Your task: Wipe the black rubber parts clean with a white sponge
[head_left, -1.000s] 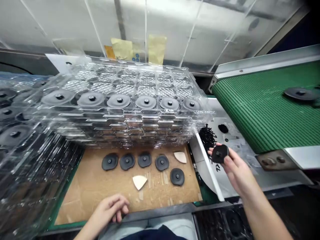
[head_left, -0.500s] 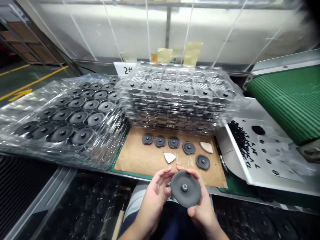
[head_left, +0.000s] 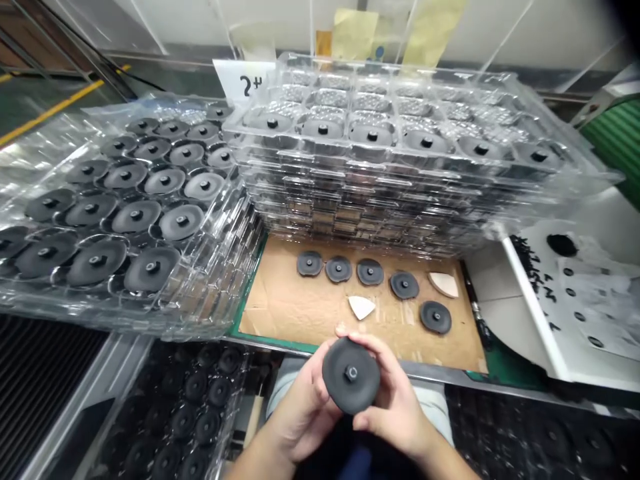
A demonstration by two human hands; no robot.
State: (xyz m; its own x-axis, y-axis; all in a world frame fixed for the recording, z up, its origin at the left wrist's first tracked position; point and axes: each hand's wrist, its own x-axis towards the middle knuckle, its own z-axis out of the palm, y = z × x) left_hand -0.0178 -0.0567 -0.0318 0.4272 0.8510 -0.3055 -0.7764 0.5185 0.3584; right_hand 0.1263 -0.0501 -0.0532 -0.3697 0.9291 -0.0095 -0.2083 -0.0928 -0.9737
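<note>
Both hands hold one black rubber disc (head_left: pixel 351 375) with a small hub in its middle, close to my body below the bench edge. My left hand (head_left: pixel 303 407) curls round its left side. My right hand (head_left: pixel 397 410) grips its right and lower edge with thumb and fingers. Beyond them, on a brown board (head_left: pixel 300 307), lie several smaller-looking black discs (head_left: pixel 371 271) in a row and two pale wedge-shaped pieces (head_left: pixel 361 306).
A stack of clear plastic trays (head_left: pixel 400 193) with discs in the top row stands behind the board. A second clear tray (head_left: pixel 125 207) full of discs lies at left. A white bin (head_left: pixel 575 333) with small black parts and a green conveyor (head_left: pixel 617 140) are at right. More discs lie under the bench (head_left: pixel 200 413).
My right hand carried a disc from the white bin at right to in front of my body, and my left hand left the board to join it. The view has swung left and nearer.
</note>
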